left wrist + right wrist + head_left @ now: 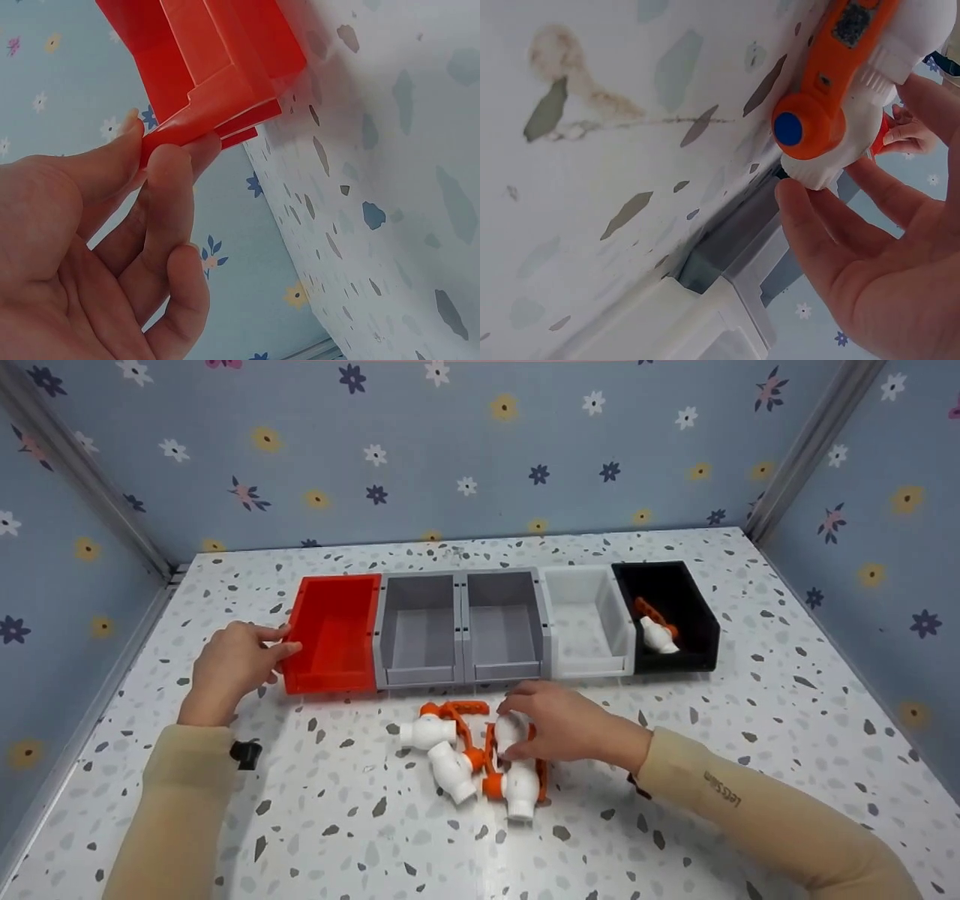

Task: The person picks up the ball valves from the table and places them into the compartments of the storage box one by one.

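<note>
My left hand pinches the edge of the red bin at its left side, between thumb and fingers. On the table, my right hand grips a white plastic ball valve by its body, thumb on one side and fingers on the other. That valve's orange lever handle faces the table side in the right wrist view. Close around it lie other white valves with orange handles: one nearer me, and two to the left, an upper valve and a lower valve.
Joined to the red bin in a row are two grey bins, a left grey bin and a right grey bin, then a white bin and a black bin. One valve lies in the black bin. Flower-patterned panels enclose the speckled table.
</note>
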`<state>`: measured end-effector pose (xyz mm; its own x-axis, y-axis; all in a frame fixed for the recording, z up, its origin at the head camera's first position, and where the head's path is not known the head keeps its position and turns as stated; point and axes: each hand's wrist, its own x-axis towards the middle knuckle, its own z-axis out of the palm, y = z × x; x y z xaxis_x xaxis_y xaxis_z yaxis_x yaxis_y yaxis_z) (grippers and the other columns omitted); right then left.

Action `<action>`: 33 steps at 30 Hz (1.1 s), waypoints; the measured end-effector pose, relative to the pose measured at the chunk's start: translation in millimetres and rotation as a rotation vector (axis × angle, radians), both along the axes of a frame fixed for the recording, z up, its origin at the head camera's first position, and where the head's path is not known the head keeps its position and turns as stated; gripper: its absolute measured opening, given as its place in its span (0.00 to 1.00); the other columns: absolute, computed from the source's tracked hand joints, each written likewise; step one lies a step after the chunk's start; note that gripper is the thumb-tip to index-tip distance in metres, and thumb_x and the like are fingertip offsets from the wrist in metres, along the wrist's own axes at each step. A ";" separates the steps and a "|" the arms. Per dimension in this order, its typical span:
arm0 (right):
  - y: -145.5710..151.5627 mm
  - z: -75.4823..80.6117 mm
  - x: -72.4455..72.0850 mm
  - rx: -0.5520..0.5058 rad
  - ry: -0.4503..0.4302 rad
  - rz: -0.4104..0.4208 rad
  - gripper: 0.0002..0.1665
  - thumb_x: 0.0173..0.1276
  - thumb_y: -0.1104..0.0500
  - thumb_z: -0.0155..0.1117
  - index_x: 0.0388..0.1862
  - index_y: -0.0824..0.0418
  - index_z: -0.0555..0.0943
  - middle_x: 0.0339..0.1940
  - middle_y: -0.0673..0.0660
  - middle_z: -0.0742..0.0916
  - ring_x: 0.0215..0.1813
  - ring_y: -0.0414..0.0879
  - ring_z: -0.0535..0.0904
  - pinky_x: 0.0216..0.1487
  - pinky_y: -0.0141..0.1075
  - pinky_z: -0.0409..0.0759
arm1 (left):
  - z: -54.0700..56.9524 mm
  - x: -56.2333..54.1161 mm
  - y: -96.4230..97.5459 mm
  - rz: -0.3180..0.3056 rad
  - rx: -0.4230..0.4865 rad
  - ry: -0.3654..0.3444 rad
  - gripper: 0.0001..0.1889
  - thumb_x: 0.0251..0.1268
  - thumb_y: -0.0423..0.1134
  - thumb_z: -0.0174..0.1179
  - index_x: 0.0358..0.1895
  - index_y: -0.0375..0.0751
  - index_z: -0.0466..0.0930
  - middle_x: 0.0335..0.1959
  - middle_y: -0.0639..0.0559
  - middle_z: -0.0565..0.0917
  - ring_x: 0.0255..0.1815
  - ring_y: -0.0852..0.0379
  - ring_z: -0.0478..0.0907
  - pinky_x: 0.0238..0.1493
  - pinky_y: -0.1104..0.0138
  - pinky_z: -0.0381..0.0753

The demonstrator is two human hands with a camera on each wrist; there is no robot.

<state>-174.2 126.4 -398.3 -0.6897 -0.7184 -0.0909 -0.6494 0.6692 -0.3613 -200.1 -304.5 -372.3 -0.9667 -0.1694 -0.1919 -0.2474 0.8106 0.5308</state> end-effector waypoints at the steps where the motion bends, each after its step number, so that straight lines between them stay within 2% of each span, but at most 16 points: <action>1: -0.9 0.4 0.1 0.001 -0.010 -0.007 0.33 0.59 0.40 0.75 0.59 0.55 0.82 0.59 0.54 0.81 0.59 0.50 0.77 0.60 0.45 0.75 | 0.0 0.1 0.0 -0.003 -0.001 0.001 0.31 0.71 0.52 0.61 0.71 0.39 0.69 0.43 0.37 0.86 0.36 0.43 0.83 0.28 0.63 0.74; 7: -4.2 1.7 -0.2 -0.001 -0.057 -0.044 0.34 0.57 0.42 0.77 0.59 0.56 0.82 0.59 0.55 0.82 0.58 0.51 0.78 0.58 0.45 0.76 | 0.4 0.0 1.0 -0.001 0.002 0.004 0.31 0.71 0.51 0.61 0.71 0.39 0.69 0.43 0.37 0.85 0.36 0.42 0.83 0.27 0.62 0.73; 16: -5.8 1.7 2.3 -0.028 -0.086 -0.092 0.31 0.56 0.46 0.77 0.58 0.55 0.83 0.54 0.52 0.85 0.51 0.49 0.80 0.52 0.44 0.78 | 1.4 0.0 2.1 0.002 0.012 0.003 0.31 0.71 0.51 0.61 0.71 0.40 0.69 0.44 0.37 0.85 0.36 0.42 0.82 0.28 0.62 0.73; 24: -4.5 -1.2 2.0 -0.064 -0.093 -0.100 0.33 0.56 0.48 0.77 0.60 0.56 0.83 0.55 0.53 0.85 0.53 0.47 0.81 0.53 0.41 0.78 | -1.0 1.5 3.0 0.027 -0.009 0.004 0.31 0.71 0.51 0.61 0.71 0.41 0.69 0.44 0.37 0.85 0.36 0.42 0.82 0.30 0.62 0.74; 29: -4.4 -0.6 1.9 -0.083 -0.076 -0.104 0.34 0.55 0.48 0.78 0.61 0.57 0.83 0.57 0.54 0.85 0.56 0.50 0.80 0.55 0.43 0.77 | -0.7 2.9 2.4 0.025 -0.007 0.007 0.31 0.70 0.52 0.61 0.71 0.41 0.69 0.45 0.37 0.85 0.36 0.43 0.83 0.30 0.63 0.75; 33: -3.6 1.1 1.1 -0.106 -0.065 -0.105 0.34 0.55 0.48 0.78 0.60 0.56 0.84 0.57 0.55 0.85 0.55 0.50 0.81 0.55 0.44 0.78 | -0.3 2.8 1.6 0.019 -0.002 0.006 0.31 0.70 0.52 0.61 0.71 0.40 0.69 0.45 0.36 0.85 0.36 0.43 0.83 0.29 0.63 0.75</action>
